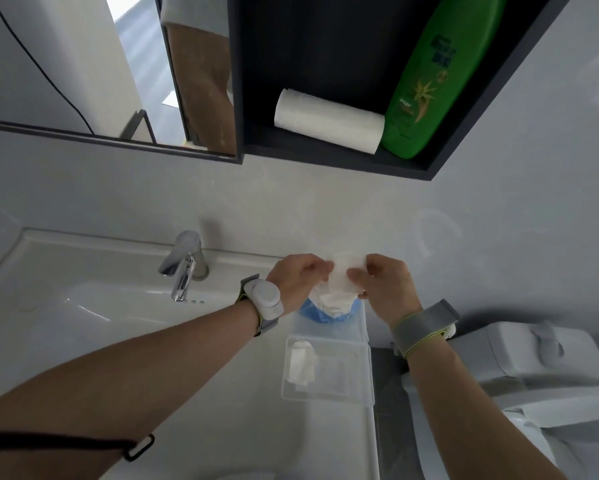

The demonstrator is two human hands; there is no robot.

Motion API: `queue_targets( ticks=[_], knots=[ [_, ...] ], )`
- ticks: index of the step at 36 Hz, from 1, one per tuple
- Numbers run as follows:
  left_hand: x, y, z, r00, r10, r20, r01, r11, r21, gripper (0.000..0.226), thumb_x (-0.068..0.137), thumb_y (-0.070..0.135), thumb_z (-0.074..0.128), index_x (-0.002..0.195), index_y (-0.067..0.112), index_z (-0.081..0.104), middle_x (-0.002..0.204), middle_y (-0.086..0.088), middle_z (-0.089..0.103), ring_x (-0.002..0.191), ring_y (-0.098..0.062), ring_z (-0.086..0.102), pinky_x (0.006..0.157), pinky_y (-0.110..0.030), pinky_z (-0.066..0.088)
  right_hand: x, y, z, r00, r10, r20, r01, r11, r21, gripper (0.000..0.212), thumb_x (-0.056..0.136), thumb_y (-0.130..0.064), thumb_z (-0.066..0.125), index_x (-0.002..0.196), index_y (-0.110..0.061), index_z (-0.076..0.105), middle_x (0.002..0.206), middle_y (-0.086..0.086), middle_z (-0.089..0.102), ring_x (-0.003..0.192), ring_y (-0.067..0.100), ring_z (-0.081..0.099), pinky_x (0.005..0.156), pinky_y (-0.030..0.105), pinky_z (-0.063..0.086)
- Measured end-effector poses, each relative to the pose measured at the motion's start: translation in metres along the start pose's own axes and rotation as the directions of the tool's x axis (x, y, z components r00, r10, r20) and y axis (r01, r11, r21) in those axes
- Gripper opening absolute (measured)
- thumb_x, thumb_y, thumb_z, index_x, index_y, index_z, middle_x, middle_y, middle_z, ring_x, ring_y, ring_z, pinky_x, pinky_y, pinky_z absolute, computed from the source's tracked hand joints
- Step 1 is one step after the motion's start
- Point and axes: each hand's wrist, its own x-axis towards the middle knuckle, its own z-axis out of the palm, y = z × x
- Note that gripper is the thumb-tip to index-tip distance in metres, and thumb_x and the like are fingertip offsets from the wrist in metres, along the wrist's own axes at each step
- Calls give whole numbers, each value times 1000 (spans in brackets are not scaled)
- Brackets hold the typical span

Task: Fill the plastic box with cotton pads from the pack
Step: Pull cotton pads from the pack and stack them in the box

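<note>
A clear plastic box [364, 375] stands open on the white counter right of the basin, with a few white cotton pads [301, 363] lying at its left end. Its clear lid [329, 329] lies just behind it. Above the lid I hold the blue and white pack [325, 308] of cotton pads. My left hand [296, 277] grips the pack's upper left side. My right hand [381, 284] pinches a bunch of white cotton pads [345, 273] at the pack's open top. The pack's lower part is blue and hangs over the lid.
A chrome tap [184, 263] and the basin [94, 299] lie to the left. Overhead, a dark shelf [426, 168] holds a white paper roll [329, 121] and a green bottle [433, 77]. A mirror [83, 71] hangs at upper left. A toilet cistern [540, 348] stands to the right.
</note>
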Motion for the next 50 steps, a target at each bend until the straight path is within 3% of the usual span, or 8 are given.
queue_targets(
  ticks=[6, 14, 23, 28, 38, 42, 47, 50],
  knots=[
    [-4, -6, -2, 998, 44, 45, -49, 990, 130, 38, 89, 58, 48, 97, 31, 74, 96, 19, 73, 95, -2, 67, 93, -33, 52, -24, 22, -4, 994, 104, 17, -105, 980, 169, 3, 82, -11, 72, 82, -9, 71, 77, 13, 69, 67, 20, 64, 59, 32, 56],
    [-11, -10, 1, 989, 137, 62, -151, 918, 367, 18, 89, 48, 63, 99, 36, 72, 107, 19, 70, 100, -4, 62, 92, -33, 50, -54, 57, 18, 955, 260, 144, -287, 932, 220, 7, 84, -9, 72, 90, -8, 70, 81, 11, 68, 66, 19, 60, 60, 33, 54],
    [-14, -12, 0, 991, 113, 76, -134, 908, 397, 22, 91, 48, 60, 104, 34, 72, 108, 16, 71, 99, -10, 64, 90, -36, 52, -70, 102, 52, 897, 409, 169, -413, 911, -14, 17, 82, -19, 73, 77, -3, 70, 72, 12, 65, 67, 25, 59, 66, 37, 56],
    [-14, -13, 0, 993, 99, 70, -119, 904, 411, 25, 89, 52, 58, 103, 36, 71, 106, 14, 71, 97, -11, 64, 87, -37, 53, -69, 112, 63, 887, 455, 79, -417, 863, -286, 24, 81, -28, 66, 61, -16, 61, 68, 3, 63, 66, 24, 65, 66, 34, 57],
    [-16, -10, 0, 992, 95, 80, -120, 899, 421, 26, 88, 51, 56, 102, 36, 71, 102, 12, 72, 94, -13, 65, 85, -37, 54, -60, 119, 76, 887, 458, 66, -355, 766, -536, 18, 80, -31, 58, 82, -14, 65, 84, 3, 61, 76, 24, 60, 75, 32, 54],
    [-16, -9, 0, 991, 105, 78, -128, 892, 433, 20, 90, 46, 59, 102, 35, 71, 104, 13, 72, 96, -13, 65, 86, -36, 52, -62, 115, 79, 894, 442, 67, -314, 726, -612, 23, 84, -30, 57, 95, -12, 66, 92, 5, 57, 94, 28, 60, 86, 34, 52],
    [-16, -8, 0, 991, 107, 81, -131, 894, 428, 18, 91, 42, 60, 102, 34, 72, 103, 12, 72, 95, -14, 65, 85, -36, 53, -67, 108, 84, 922, 380, 73, -228, 687, -690, 22, 90, -27, 56, 102, -10, 62, 90, 5, 50, 103, 29, 59, 85, 35, 52],
    [-15, -8, 1, 992, 102, 72, -123, 900, 419, 19, 90, 44, 60, 101, 35, 71, 102, 13, 72, 95, -14, 64, 86, -36, 52, -72, 104, 78, 926, 345, 151, -100, 614, -783, 23, 96, -31, 50, 112, -18, 60, 111, 4, 56, 111, 27, 54, 92, 40, 50]
  ],
)
